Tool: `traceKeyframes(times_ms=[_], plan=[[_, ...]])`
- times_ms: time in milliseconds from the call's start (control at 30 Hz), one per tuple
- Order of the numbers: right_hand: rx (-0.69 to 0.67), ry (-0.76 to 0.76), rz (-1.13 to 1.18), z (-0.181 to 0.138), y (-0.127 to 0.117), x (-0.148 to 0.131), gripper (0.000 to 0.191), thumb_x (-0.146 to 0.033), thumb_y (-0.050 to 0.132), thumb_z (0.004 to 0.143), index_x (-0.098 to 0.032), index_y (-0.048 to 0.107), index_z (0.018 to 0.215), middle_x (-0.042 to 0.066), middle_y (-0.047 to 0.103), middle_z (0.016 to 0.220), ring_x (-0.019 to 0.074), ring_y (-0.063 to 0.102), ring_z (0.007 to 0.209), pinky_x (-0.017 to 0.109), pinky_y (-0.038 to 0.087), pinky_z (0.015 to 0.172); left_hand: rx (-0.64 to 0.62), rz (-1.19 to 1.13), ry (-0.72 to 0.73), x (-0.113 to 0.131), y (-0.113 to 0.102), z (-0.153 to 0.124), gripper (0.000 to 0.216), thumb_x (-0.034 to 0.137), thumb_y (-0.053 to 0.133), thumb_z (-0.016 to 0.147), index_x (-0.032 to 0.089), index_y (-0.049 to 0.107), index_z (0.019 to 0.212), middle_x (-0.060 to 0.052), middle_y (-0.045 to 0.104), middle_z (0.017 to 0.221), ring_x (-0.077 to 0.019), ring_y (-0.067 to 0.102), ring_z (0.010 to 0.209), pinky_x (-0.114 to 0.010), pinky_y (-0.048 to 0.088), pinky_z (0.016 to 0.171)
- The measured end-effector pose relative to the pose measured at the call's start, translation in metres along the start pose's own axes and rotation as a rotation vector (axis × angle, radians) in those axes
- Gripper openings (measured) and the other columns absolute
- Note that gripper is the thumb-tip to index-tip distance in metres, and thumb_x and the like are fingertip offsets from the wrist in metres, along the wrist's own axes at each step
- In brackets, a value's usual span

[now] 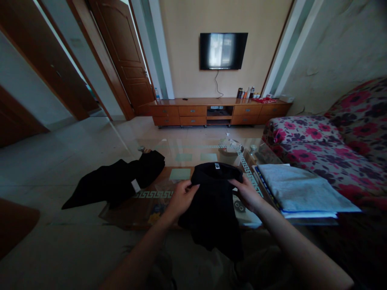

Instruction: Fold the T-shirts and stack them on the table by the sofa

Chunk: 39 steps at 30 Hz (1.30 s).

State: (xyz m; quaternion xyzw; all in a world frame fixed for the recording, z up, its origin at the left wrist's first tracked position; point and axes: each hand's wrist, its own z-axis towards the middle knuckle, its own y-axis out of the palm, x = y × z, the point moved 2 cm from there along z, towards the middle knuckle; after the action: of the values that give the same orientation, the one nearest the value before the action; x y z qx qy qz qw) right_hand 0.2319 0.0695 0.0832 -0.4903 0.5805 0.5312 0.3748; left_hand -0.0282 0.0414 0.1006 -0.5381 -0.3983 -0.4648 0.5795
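Between my hands hangs a black garment (213,213), its wide opening facing up with a small white label at the far inner edge. My left hand (183,198) pinches the left side of that opening, thumb on top. On the opposite side my right hand (246,194) grips the edge the same way. The lower part drops over the near edge of the glass table (193,155); whether it has legs or sleeves I cannot tell. A second black garment (111,181) with a white tag lies bunched on the table's left, apart from my hands.
Folded light grey-blue cloth (305,187) lies at the table's right end. Beyond it is a flowered sofa (320,149). A low wooden cabinet (192,110) with bottles stands along the far wall under a television (223,51). Pale tiled floor (75,161) stretches left.
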Motion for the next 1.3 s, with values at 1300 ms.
traceKeyframes(times_ms=[1300], plan=[[-0.277,-0.058,-0.651,0.008,-0.069,-0.039,0.031,-0.038,0.088,0.06,-0.019,0.075,0.081,-0.002,0.068,0.068,0.0162,0.057,0.062,0.027,0.047,0.059,0.076,0.28,0.104,-0.008,-0.091,0.024,0.029,0.042,0.078,0.069,0.022,0.077,0.091,-0.007,0.075,0.091,-0.0274,0.068,0.084,-0.035,0.05,0.077]])
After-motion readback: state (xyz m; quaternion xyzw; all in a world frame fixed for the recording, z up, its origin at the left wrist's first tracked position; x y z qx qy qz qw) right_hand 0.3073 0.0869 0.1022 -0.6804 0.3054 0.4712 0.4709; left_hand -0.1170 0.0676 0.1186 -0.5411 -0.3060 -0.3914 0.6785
